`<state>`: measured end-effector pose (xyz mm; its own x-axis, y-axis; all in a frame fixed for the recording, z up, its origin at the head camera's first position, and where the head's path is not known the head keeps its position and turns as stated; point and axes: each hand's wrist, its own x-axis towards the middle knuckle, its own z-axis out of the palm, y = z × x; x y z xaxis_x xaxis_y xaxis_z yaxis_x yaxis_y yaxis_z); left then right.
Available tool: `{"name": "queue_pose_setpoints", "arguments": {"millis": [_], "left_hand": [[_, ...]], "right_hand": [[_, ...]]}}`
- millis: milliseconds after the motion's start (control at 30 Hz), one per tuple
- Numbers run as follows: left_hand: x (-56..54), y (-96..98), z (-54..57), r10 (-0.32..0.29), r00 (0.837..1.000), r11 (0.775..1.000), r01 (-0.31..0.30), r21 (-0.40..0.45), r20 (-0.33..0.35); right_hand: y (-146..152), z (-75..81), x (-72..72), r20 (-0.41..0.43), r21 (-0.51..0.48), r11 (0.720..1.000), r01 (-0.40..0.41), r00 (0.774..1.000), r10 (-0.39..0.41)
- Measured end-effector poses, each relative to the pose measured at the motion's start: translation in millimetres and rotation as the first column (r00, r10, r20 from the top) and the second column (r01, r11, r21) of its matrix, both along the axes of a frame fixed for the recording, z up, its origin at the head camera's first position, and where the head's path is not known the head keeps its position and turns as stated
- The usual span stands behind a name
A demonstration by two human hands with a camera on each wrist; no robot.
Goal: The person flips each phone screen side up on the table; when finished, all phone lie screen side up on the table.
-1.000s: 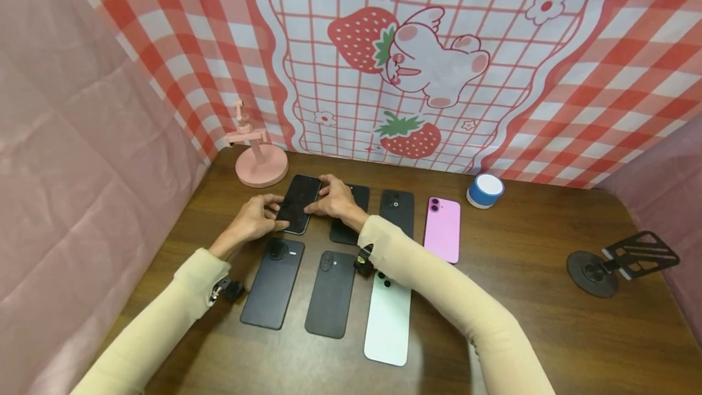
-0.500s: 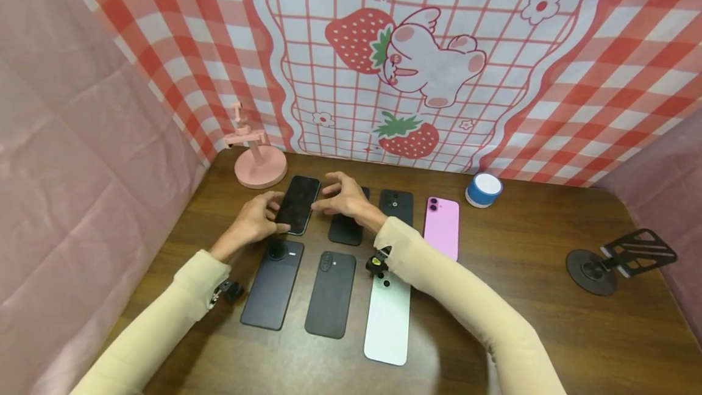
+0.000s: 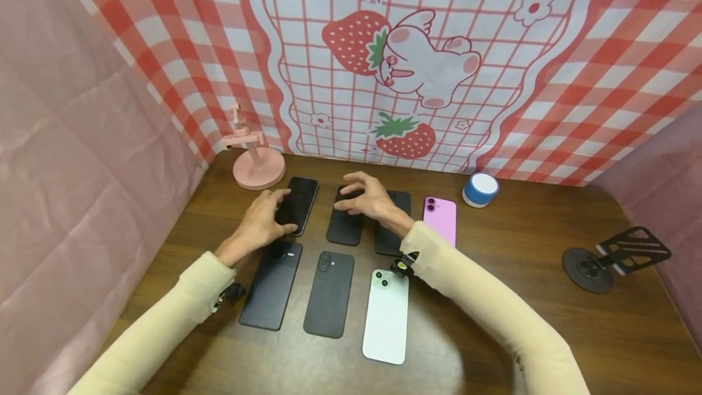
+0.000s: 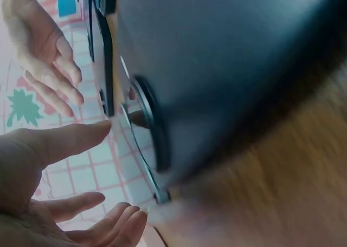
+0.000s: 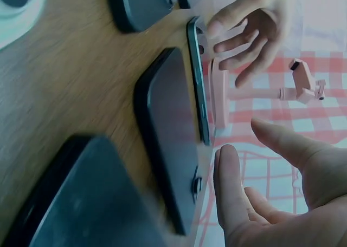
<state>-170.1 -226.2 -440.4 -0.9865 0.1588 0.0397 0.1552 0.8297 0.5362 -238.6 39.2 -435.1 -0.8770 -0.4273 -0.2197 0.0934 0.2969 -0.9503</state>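
Note:
My left hand [image 3: 259, 221] is over the left edge of a black phone [image 3: 304, 200] lying screen up; its thumb and fingers are spread apart in the left wrist view. To the right, my right hand [image 3: 375, 200] hovers over a second black phone [image 3: 345, 228], partly covering its top. Thumb and fingers of that hand are parted with nothing between them in the right wrist view. Behind its wrist lies a dark phone [image 3: 388, 239], partly hidden. Below the left hand is a dark phone [image 3: 271, 291] with a round camera bump.
The front row also has a black phone [image 3: 329, 297] and a pale green phone [image 3: 386, 322]. A pink phone [image 3: 441, 218] lies right of the back row. Around them stand a pink phone stand [image 3: 259, 169], a blue-and-white cylinder [image 3: 481, 191] and a black folding stand [image 3: 589, 270].
My right hand has left the screen-up phone and moved right, over the neighbouring black phone. The left hand has shifted slightly right over the screen-up phone's edge. The phones lie as before.

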Motion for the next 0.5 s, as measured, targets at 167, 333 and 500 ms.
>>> {"name": "queue_pose_setpoints", "arguments": {"millis": [167, 333, 500], "left_hand": [[3.4, 17.0, 3.1, -0.035, 0.999, 0.999, 0.035, 0.009, -0.026], [6.4, 37.1, 8.5, -0.094, 0.995, 0.995, 0.095, 0.011, -0.032], [8.8, 56.7, 11.3, -0.127, 0.992, 0.992, 0.127, -0.009, -0.012]], "right_hand": [[14, 0.0, -1.0, -0.014, 0.019, 1.0, 0.022, 1.0, -0.022], [24, 3.0, -3.3, -0.028, 0.043, 0.997, 0.06, 0.998, -0.059], [31, 3.8, -2.9, -0.038, 0.088, 0.993, 0.08, 0.996, -0.077]]}}
